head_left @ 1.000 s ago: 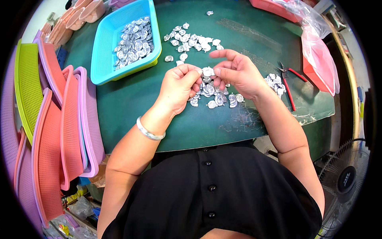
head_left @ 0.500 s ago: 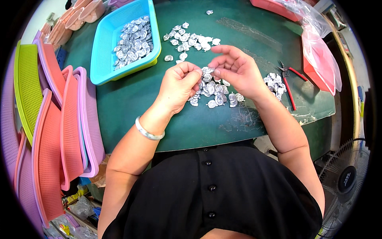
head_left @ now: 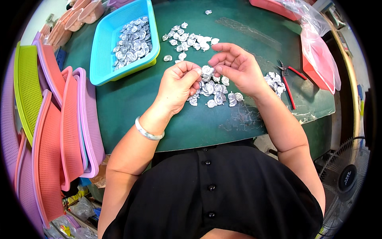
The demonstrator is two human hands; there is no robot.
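Observation:
My left hand (head_left: 178,84) is closed in a pinch, thumb against forefinger, on the edge of a small silver metal rose-shaped piece (head_left: 207,71). Facing it, my right hand (head_left: 238,71) is curved with its thumb and fingers apart. Its thumb tip comes close to the right side of that piece; whether it touches, I cannot tell. Below both hands lies a heap of similar silver pieces (head_left: 217,95). Farther off, a loose spread of these pieces (head_left: 191,40) lies on the green table (head_left: 183,131). A smaller pile (head_left: 274,83) sits beside my right wrist.
A blue basket (head_left: 101,49), nested in a yellow-green one, holds many silver pieces. Red-handled cutting pliers (head_left: 287,81) lie at the right. A pink bin with clear plastic (head_left: 318,59) stands beyond them. Stacked colourful baskets (head_left: 51,151) fill the left; a fan (head_left: 346,177) stands lower right.
The silver piece between my hands now shows its rose face more fully. Both hands have otherwise barely moved.

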